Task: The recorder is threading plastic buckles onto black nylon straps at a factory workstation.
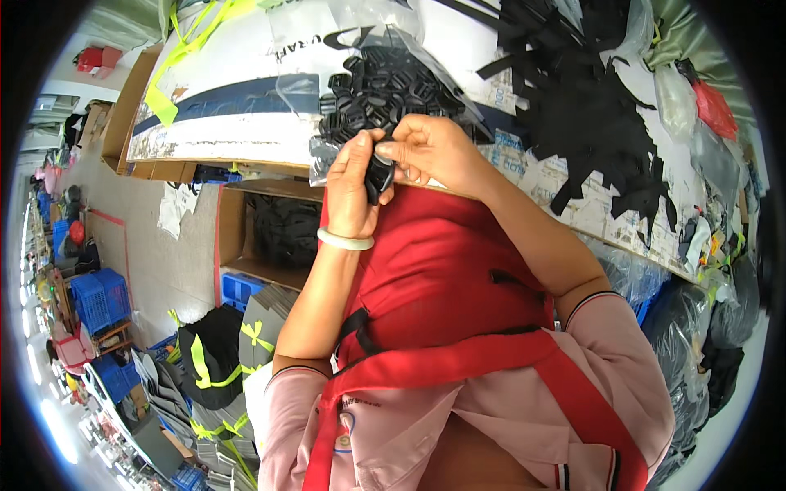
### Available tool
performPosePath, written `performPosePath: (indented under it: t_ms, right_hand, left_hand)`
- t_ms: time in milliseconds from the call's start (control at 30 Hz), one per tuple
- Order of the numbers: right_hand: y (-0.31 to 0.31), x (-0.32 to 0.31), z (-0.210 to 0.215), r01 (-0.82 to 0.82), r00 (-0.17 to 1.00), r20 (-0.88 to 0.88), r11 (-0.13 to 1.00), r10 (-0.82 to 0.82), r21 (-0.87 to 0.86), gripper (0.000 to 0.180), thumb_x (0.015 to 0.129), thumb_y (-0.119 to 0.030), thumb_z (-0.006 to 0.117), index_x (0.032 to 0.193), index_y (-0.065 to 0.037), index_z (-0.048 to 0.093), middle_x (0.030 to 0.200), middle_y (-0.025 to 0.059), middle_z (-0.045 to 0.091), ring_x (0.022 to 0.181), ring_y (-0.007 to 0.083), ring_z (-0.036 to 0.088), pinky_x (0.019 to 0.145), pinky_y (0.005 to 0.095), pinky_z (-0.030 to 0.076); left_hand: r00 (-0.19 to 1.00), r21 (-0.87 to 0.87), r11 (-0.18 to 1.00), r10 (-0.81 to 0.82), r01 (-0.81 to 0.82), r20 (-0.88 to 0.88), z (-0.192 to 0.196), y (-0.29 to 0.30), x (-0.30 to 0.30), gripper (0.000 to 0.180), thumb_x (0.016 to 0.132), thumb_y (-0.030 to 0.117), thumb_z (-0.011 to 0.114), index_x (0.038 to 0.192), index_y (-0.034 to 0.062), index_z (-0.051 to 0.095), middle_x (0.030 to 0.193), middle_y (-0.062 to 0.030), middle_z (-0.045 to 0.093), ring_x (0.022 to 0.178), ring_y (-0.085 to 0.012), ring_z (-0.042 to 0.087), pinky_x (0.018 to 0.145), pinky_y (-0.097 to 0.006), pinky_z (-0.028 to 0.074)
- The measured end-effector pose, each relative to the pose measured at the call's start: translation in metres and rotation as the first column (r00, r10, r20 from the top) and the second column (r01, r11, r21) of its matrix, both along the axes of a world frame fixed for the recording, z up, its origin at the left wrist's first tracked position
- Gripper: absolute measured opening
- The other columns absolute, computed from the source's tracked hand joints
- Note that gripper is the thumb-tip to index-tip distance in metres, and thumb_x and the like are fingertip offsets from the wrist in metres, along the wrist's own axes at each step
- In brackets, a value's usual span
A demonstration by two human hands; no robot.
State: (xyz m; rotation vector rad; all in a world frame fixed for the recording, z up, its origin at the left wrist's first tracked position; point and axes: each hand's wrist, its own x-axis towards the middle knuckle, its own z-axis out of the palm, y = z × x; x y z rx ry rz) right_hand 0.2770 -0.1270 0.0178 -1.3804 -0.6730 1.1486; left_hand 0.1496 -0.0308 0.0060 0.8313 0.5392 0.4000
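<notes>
Both hands closed on a small black plastic buckle (379,173), above a red fabric bag (442,270).

Left hand (350,190) gripping the buckle from the side, right hand (434,151) pinching its top with curled fingers. Just beyond the fingertips, a clear plastic bag of black buckles (385,86) on a white-covered worktable (246,98). Right of the fingers, loose black webbing strips (589,106). Far left, blue crates (98,299) on a grey floor (155,254).

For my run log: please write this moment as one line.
left hand: shut on black buckle | right hand: pinching same buckle | under hands: red bag | behind: clear bag of black buckles on table
</notes>
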Motion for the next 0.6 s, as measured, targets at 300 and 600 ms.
performPosePath:
  t_ms: [300, 600]
  right_hand:
    - [-0.050, -0.007, -0.019, 0.006, 1.000, 0.013, 1.000, -0.006, -0.029, 0.018, 0.092, -0.020, 0.061, 0.093, -0.002, 0.062, 0.069, 0.0031, 0.060, 0.056, 0.0068, 0.056, 0.048, 0.0194, 0.044]
    - [-0.082, -0.035, -0.038, -0.177, 0.976, 0.099, 0.970, 0.195, -0.166, 0.024, 0.093, -0.024, 0.059, 0.089, 0.000, 0.060, 0.069, 0.0070, 0.062, 0.056, 0.0124, 0.059, 0.050, 0.0256, 0.047]
  left_hand:
    - [0.965, -0.522, 0.814, -0.248, 0.254, 0.083, -0.055, -0.009, -0.052, 0.020, 0.096, 0.026, 0.054, 0.100, 0.0067, 0.059, 0.094, -0.0079, 0.064, 0.081, -0.0206, 0.063, 0.043, -0.021, 0.043]
    - [0.773, -0.072, 0.824, -0.554, 0.562, -0.308, -0.044, -0.037, -0.061, 0.018, 0.092, 0.020, 0.061, 0.096, 0.0018, 0.062, 0.081, -0.0075, 0.066, 0.055, -0.0101, 0.058, 0.037, -0.019, 0.039]
